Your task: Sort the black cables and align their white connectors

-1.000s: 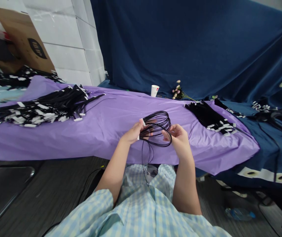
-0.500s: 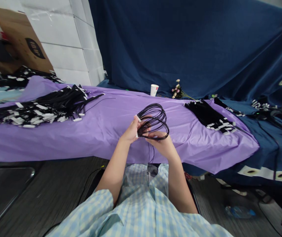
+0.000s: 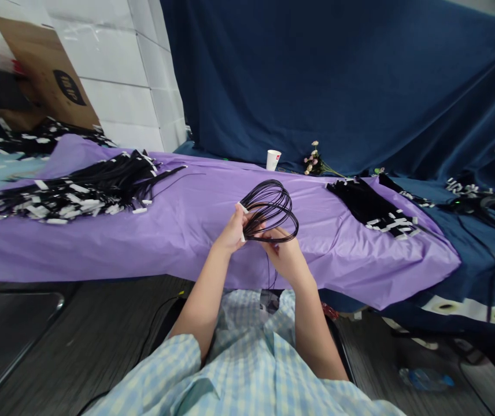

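A looped bundle of thin black cables (image 3: 273, 199) with white tags at its left end is held up over the purple cloth (image 3: 213, 199). My left hand (image 3: 231, 232) is closed round the tagged end of the bundle. Under the loops' right side, my right hand (image 3: 283, 247) has its fingers curled against the cables; part of them is hidden behind the loops. A thin cable hangs down between my forearms. On the cloth to the left lies a large pile of black cables with white tags (image 3: 95, 188), and a smaller tagged pile (image 3: 369, 205) lies to the right.
A paper cup (image 3: 273, 160) and a small bunch of flowers (image 3: 315, 162) stand along the table's back edge, before a blue curtain (image 3: 317, 75). More cables lie at the far right (image 3: 486, 202) and far left. A brown paper bag (image 3: 48, 75) stands at the back left.
My right hand has shifted slightly down and right along the cables, its fingers more curled. The loops have tilted a little. The whole view has moved slightly.
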Tool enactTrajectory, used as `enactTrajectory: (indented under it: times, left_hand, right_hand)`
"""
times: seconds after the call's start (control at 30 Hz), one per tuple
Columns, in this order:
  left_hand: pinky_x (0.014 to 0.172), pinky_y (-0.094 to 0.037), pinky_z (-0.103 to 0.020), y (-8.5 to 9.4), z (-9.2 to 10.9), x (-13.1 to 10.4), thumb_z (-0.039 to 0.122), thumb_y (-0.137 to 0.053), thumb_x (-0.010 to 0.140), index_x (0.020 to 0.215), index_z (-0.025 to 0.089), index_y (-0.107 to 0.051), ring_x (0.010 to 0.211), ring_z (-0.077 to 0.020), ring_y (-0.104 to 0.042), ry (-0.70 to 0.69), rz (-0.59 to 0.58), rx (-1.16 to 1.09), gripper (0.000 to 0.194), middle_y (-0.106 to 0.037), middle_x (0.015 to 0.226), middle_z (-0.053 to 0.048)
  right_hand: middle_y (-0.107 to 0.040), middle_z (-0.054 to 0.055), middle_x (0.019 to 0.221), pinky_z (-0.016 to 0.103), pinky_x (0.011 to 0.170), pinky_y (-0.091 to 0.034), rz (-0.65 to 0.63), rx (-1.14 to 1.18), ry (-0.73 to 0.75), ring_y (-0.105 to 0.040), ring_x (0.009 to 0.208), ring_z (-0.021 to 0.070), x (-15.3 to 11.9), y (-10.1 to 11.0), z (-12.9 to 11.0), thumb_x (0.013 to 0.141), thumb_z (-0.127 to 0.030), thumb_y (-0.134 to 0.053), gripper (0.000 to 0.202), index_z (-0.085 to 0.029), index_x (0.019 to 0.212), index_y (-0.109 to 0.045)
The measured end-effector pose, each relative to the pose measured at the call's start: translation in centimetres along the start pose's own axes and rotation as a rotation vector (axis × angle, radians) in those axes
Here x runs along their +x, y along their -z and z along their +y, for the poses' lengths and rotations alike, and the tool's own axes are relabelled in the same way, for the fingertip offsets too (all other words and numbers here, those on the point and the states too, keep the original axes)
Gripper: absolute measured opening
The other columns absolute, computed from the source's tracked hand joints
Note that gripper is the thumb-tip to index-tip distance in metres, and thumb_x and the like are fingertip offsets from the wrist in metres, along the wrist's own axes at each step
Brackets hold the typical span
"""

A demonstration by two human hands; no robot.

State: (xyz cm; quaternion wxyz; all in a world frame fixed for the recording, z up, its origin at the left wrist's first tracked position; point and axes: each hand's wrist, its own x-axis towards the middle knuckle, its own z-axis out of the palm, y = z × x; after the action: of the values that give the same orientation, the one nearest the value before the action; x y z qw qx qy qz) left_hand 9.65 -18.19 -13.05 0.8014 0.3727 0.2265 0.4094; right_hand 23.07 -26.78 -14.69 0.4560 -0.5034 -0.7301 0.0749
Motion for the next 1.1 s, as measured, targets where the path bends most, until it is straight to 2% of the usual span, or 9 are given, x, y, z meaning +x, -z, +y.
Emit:
enactTrajectory:
  times: [0.2, 0.33, 0.53, 0.67, 0.87, 1.1]
  left_hand:
    - [0.046, -0.044, -0.022, 0.2, -0.4, 0.3, 0.080, -0.024, 0.081, 0.082, 0.010, -0.066, 0.047, -0.0124, -0.057, -0.078, -0.080, 0.083, 0.081, -0.061, 0.058, -0.006]
    - [0.047, -0.044, -0.023, 0.4, -0.5, 0.4, 0.080, -0.021, 0.081, 0.079, 0.010, -0.065, 0.046, -0.0128, -0.056, -0.115, -0.105, 0.128, 0.083, -0.061, 0.058, -0.007]
    - [0.045, -0.044, -0.023, 0.2, -0.4, 0.2, 0.082, -0.023, 0.079, 0.075, 0.011, -0.065, 0.044, -0.0122, -0.055, -0.115, -0.102, 0.121, 0.083, -0.060, 0.055, -0.005]
    - [0.046, -0.044, -0.023, 0.1, -0.3, 0.0, 0.081, -0.024, 0.080, 0.079, 0.011, -0.065, 0.045, -0.0119, -0.055, -0.112, -0.113, 0.093, 0.082, -0.060, 0.056, -0.004]
    - [0.045, -0.043, -0.023, 0.1, -0.3, 0.0, 0.081, -0.022, 0.080, 0.078, 0.010, -0.064, 0.045, -0.0124, -0.055, -0.122, -0.107, 0.121, 0.082, -0.058, 0.056, -0.005]
    - [0.047, -0.044, -0.023, 0.1, -0.3, 0.1, 0.077, -0.018, 0.084, 0.083, 0.010, -0.063, 0.046, -0.0124, -0.055, -0.132, -0.102, 0.085, 0.080, -0.059, 0.058, -0.005]
  right_hand:
    - [-0.066, 0.008, 0.085, 0.031, 0.068, -0.049, 0.009, -0.030, 0.003, -0.062, 0.076, 0.0202, -0.3, -0.1, 0.6, 0.089, -0.017, -0.050, 0.013, -0.019, 0.094, -0.062]
    - [-0.066, 0.006, 0.082, 0.029, 0.066, -0.049, -0.001, -0.009, 0.005, -0.063, 0.073, 0.0185, -0.3, -0.2, 0.6, 0.089, -0.015, -0.048, 0.014, -0.020, 0.097, -0.059]
    - [-0.065, 0.008, 0.094, 0.029, 0.068, -0.051, 0.016, 0.003, 0.010, -0.063, 0.084, 0.0191, -0.2, 0.5, -0.2, 0.088, -0.020, -0.055, 0.011, -0.021, 0.096, -0.062]
    - [-0.067, 0.007, 0.100, 0.031, 0.078, -0.053, 0.029, 0.014, 0.007, -0.065, 0.092, 0.0199, -0.1, 0.7, -0.6, 0.086, -0.023, -0.062, 0.011, -0.021, 0.095, -0.068]
    - [-0.071, 0.007, 0.100, 0.031, 0.079, -0.054, 0.064, 0.030, -0.021, -0.068, 0.090, 0.0200, -0.1, -0.1, -0.1, 0.087, -0.025, -0.062, 0.011, -0.021, 0.092, -0.071]
    - [-0.070, 0.008, 0.094, 0.030, 0.078, -0.052, 0.046, 0.043, -0.021, -0.067, 0.088, 0.0195, -0.1, 0.4, -0.5, 0.089, -0.023, -0.056, 0.014, -0.019, 0.093, -0.068]
